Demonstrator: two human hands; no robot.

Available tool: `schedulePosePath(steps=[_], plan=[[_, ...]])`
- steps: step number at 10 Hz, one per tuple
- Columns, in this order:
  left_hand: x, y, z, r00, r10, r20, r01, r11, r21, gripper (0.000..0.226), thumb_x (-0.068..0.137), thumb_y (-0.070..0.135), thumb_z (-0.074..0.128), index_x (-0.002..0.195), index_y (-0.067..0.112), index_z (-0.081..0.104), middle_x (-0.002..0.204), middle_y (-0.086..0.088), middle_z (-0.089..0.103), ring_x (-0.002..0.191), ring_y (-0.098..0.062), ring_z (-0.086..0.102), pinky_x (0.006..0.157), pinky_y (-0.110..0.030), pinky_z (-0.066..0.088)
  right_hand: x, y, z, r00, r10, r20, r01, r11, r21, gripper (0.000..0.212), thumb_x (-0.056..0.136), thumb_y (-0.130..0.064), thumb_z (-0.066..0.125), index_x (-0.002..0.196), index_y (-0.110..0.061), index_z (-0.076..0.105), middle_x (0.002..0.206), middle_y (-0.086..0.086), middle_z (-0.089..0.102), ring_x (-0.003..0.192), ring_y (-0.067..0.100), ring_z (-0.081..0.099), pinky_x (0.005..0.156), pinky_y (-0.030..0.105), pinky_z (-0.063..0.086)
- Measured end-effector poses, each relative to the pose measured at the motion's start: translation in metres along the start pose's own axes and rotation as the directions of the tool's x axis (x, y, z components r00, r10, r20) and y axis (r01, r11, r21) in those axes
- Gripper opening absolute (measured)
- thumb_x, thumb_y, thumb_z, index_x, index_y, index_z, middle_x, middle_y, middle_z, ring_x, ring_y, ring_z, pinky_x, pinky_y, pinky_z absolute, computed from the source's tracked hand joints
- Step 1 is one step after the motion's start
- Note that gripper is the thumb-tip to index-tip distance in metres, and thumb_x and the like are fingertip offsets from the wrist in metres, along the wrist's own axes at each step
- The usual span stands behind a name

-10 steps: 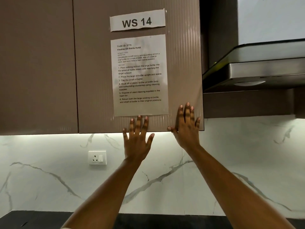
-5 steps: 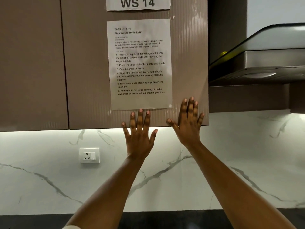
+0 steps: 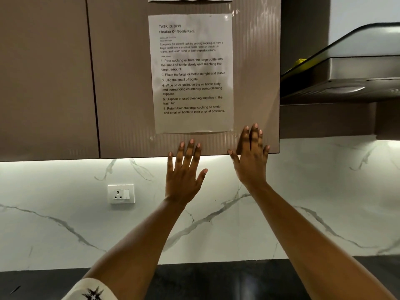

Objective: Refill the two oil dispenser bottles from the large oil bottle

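Note:
No oil bottle or dispenser shows in the head view. My left hand is raised with fingers spread, its back toward me, just under a printed task sheet taped to a brown wall cabinet door. My right hand is up beside it, fingers apart, over the door's lower right corner. Both hands hold nothing.
A steel range hood juts out at the right with something yellow on top. Below the cabinets runs a white marble backsplash with a wall socket. A strip of dark countertop crosses the bottom.
The view has tilted down, so the cabinet, sheet and "WS 14" label slid up the frame and more countertop shows. Both hands stay raised and spread in the same pose.

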State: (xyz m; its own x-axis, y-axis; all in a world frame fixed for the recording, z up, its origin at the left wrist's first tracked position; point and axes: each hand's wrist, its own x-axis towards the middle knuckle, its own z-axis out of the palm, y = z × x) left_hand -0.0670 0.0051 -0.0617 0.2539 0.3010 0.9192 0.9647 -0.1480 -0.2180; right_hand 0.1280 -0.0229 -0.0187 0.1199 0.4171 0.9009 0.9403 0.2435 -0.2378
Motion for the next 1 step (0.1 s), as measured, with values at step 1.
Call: schedulePosePath(steps=[1], plan=[[-0.0196,0.0041,-0.0076,0.997,-0.069,0.029,0.07,0.996,-0.058,0.071,0.096,0.054,0.031,0.153,0.014,0.018,0.16,-0.01,0.016,0.148,-0.029,0.014,0.117,-0.054,0.017,-0.0232,-0.0083,-0.0006,1.0,-0.017,0.017,0.016,0.999,0.049,0.071,0.093,-0.041,0.05,0.15,-0.012,0.018,0.158,0.011,0.012,0.145,0.03,0.009,0.113,0.05,0.005]])
